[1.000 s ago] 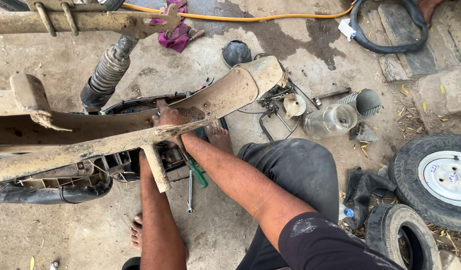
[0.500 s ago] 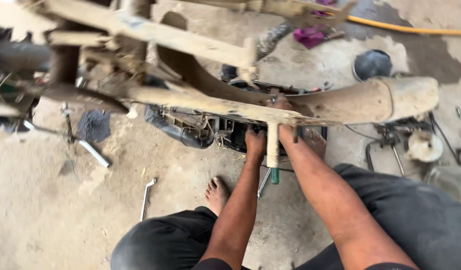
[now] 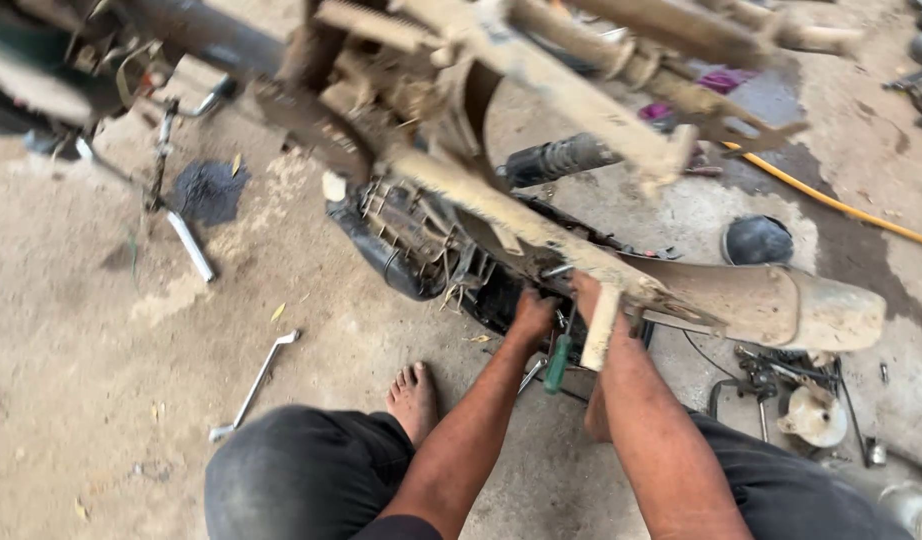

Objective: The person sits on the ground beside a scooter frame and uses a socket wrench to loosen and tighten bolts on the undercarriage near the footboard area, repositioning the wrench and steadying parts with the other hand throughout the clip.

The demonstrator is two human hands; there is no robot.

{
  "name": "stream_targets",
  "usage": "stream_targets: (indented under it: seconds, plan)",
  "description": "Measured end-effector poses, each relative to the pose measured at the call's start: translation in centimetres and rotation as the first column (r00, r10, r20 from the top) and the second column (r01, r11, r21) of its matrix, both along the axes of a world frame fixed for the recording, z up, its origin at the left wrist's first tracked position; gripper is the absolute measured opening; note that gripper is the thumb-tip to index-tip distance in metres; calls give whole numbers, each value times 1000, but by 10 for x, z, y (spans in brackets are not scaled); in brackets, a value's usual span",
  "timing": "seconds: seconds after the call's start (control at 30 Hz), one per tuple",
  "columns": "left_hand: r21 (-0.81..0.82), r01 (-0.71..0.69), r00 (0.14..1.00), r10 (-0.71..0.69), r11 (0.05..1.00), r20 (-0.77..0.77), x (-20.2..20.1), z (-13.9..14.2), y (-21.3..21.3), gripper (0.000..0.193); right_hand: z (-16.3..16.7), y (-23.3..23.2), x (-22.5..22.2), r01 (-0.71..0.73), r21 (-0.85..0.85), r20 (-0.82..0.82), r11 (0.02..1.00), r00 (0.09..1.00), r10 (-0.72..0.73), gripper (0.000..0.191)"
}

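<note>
Stripped motorbike frame, mud-caked, worked on from below by two bare hands.

Listed left to right: one dark stain (image 3: pixel 209 192) on the concrete floor (image 3: pixel 71 330); one bent wrench (image 3: pixel 253 385) lying loose, well apart from the hands; one bare foot (image 3: pixel 414 400); one motorbike frame (image 3: pixel 541 235) spanning the view, its engine underside directly above the hands. The left hand (image 3: pixel 532 317) is pressed up against the engine, fingers curled; what is gripped cannot be told. The right hand (image 3: pixel 585 293) is mostly hidden behind a frame tube, so its grip cannot be told; one green-handled screwdriver (image 3: pixel 557 362) hangs just beside it. Further right: one black cap (image 3: pixel 758 241), one yellow hose (image 3: pixel 831 203), one heap of small parts (image 3: pixel 801 400). The step is judged to be work on a fitting under the engine.
</note>
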State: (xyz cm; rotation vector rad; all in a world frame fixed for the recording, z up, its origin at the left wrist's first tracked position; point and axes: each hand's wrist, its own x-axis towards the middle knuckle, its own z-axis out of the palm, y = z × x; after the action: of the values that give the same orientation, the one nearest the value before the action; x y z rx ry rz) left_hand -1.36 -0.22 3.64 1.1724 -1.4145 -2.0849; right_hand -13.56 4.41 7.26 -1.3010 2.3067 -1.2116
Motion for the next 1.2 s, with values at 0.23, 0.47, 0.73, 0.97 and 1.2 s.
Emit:
stream_targets:
  seconds: [0.23,0.47,0.73,0.97,1.2]
  plan:
    - [-105,46,996,-37,993,86,-1,-11,-8,78,16,-16,11,420,413,-259,808,905,-339,37]
    - [239,76,995,-88,968,38,4,2,-8,93,8,-13,13,347,272,-292,898,919,-267,62]
    - [169,77,990,-96,983,106,-8,-9,-11,80,5,-22,10,328,586,-261,741,942,-211,53]
    - [137,34,979,-61,990,193,-12,-19,-11,83,10,-23,28,426,453,-215,784,905,-367,53]
    - [68,-9,982,-4,998,191,-23,-26,-6,76,-19,-10,9,381,504,-345,775,911,-224,63]
